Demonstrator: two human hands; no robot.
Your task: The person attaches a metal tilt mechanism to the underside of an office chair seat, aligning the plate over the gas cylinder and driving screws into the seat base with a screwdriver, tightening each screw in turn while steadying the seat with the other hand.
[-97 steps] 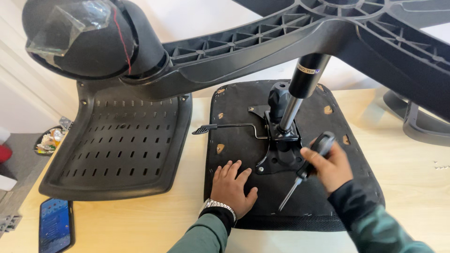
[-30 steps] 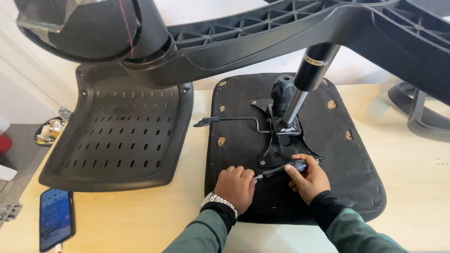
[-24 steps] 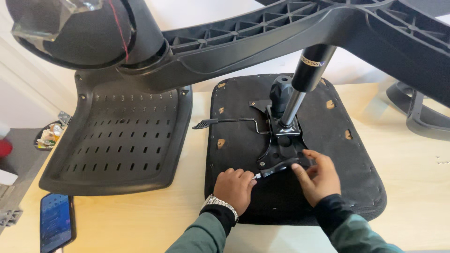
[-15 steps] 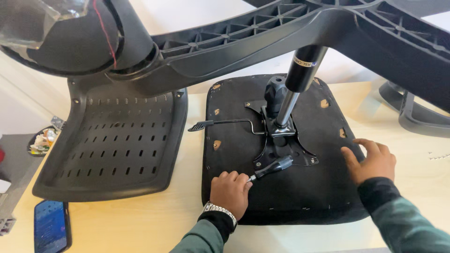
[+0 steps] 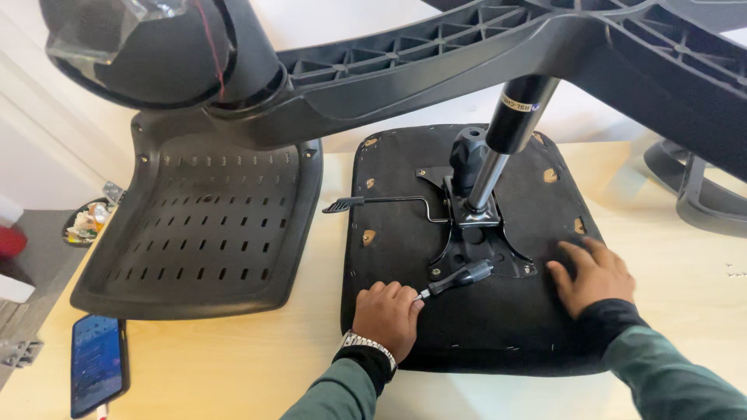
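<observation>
Two hands, ours, both resting on the upturned black seat pan [image 5: 475, 342]; we list everything by its place relative to the metal mounting plate [image 5: 478, 241] bolted at the pan's centre.

Item: screwdriver [image 5: 455, 278]. It lies at the plate's near-left corner, its black handle toward the plate and its thin shaft running down-left from it. The long axis slants from upper right to lower left, with the tip end meeting our left hand.

Item: left hand [image 5: 387, 315]. It sits below and left of the plate, curled narrow, fingers pinching the shaft end of the screwdriver. It is the nearer hand; the tool runs up and to the right from it.

Item: right hand [image 5: 593, 272]. It lies right of the plate, flat and spread on the pan fabric, holding nothing, apart from the screwdriver.

Item: gas cylinder [image 5: 498, 148]. It rises from the plate, tilted up-right into the chair base [image 5: 467, 47] overhead.

Item: lever [image 5: 381, 204]. It extends left from the plate.

Item: perforated backrest shell [image 5: 202, 225]. It lies well left of the plate, beside the pan.

Item: phone [image 5: 99, 373]. It lies far down-left of the plate, on the table.
</observation>
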